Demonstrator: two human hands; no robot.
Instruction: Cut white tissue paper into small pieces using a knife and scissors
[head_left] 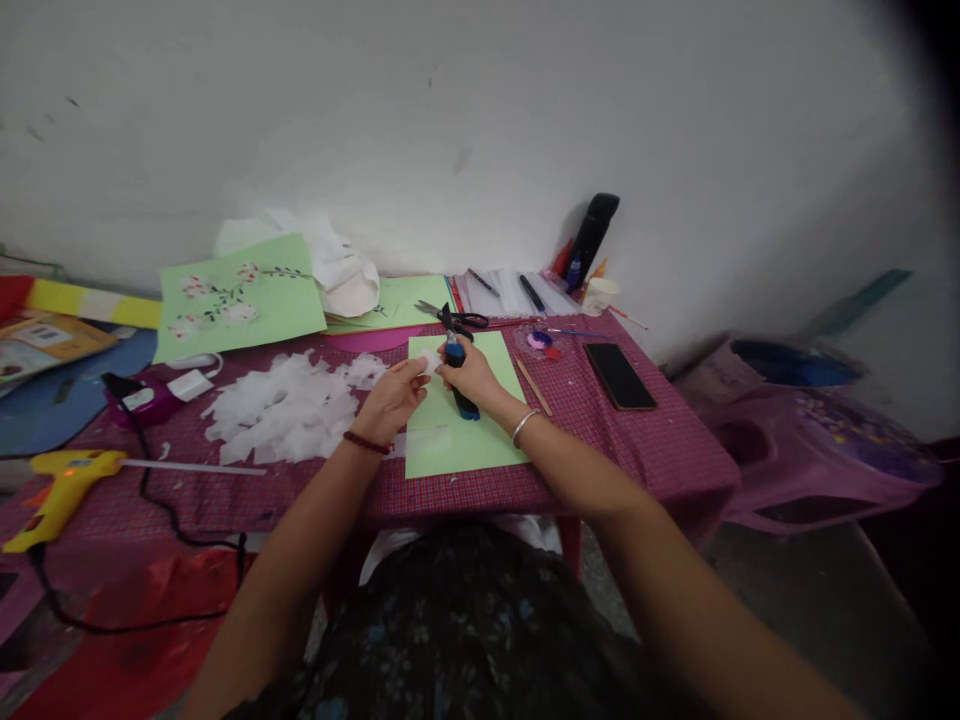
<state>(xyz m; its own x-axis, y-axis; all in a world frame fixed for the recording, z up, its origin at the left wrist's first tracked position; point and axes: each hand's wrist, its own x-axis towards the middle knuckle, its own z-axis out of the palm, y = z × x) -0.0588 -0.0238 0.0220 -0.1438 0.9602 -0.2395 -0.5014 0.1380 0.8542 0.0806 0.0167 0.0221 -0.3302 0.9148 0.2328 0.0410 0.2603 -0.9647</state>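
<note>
Both my hands meet above a pale green sheet (442,450) on the checked tablecloth. My left hand (397,395) pinches a small white piece (430,362) between thumb and fingertips. Blue-and-black handled pliers (460,378) are in my right hand (469,370), whose thumb and fingers close round them right beside the white piece. The pliers' jaws point toward the wall. Left of my left hand lies a heap of crumpled white pieces (285,410). Black-handled scissors (469,319) rest just beyond the green sheet.
A yellow glue gun (67,485) with a black cord sits at the left edge. A black phone (619,376) and a wooden stick (533,386) lie to the right. Behind are a green sheet with painted flowers (277,320), pens on clear plastic (510,295) and a pale cup (600,296).
</note>
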